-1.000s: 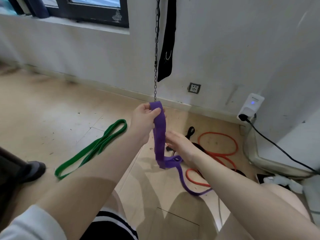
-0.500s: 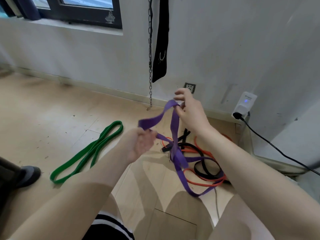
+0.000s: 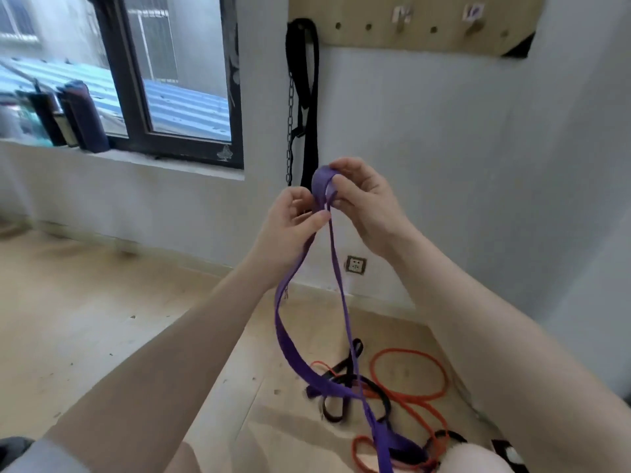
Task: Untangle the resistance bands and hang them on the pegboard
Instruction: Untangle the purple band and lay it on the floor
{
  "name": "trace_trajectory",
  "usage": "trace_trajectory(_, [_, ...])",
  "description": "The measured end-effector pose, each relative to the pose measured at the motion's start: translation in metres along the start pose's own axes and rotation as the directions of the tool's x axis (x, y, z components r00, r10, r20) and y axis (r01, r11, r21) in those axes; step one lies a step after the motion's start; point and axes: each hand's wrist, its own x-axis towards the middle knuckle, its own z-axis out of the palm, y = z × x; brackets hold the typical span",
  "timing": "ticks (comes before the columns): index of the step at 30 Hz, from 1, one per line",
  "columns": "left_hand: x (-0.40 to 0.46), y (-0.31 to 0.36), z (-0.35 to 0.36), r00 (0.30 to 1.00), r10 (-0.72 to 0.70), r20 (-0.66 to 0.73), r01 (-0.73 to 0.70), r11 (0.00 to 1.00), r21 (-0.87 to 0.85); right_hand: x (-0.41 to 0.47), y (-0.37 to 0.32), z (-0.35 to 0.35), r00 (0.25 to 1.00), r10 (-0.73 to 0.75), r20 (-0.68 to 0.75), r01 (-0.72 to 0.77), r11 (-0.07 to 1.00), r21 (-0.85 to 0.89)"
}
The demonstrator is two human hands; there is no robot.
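A purple resistance band [image 3: 288, 339] hangs in a long loop from both hands, held up in front of the white wall. My right hand [image 3: 363, 203] pinches the top fold of the band. Just below and left of it, my left hand [image 3: 293, 221] grips one strand. The band's lower end trails down into a pile on the floor, crossing a black band [image 3: 345, 390] and an orange band [image 3: 409, 377]. The wooden pegboard [image 3: 409, 25] with pegs is mounted high on the wall, above and right of my hands.
A black strap [image 3: 309, 107] and a chain [image 3: 290, 131] hang from the pegboard's left end, right behind my hands. A wall socket [image 3: 355, 265] sits low on the wall. A dark-framed window [image 3: 170, 80] with bottles [image 3: 85, 114] on its sill is at left.
The view has tilted up, bringing the pegboard and window into sight and losing the green band. Both hands have risen and come together at the top of the purple band, lifting it higher.
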Motion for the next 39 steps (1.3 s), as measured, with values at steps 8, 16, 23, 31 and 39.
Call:
trace_trajectory(8, [0.034,0.077,-0.007,0.988,0.157,0.003,-0.157,0.986,-0.056,0.065,-0.087,0.018,0.997,-0.076,0.023,0.059,0.906,0.419])
trace_trajectory(16, [0.036,0.090,-0.026,0.948,0.258,-0.187,-0.234,0.962,0.141,0.077,-0.088,0.046,0.998,-0.042,0.040,0.021,0.903,0.430])
trace_trajectory(23, [0.033,0.066,-0.033,0.900,0.254,-0.353,-0.135,0.935,0.328,0.028,-0.030,0.060,0.994,0.112,0.017,-0.113,0.985,0.127])
trace_trajectory(31, [0.031,0.033,-0.031,0.891,0.079,-0.447,-0.032,0.993,0.111,-0.060,0.058,0.070,0.997,0.062,-0.040,-0.074,0.854,-0.515])
trace_trajectory(39, [0.006,0.008,-0.032,0.903,-0.270,-0.335,0.221,0.959,-0.177,-0.051,0.062,0.057,0.952,0.236,-0.197,-0.282,0.925,-0.254])
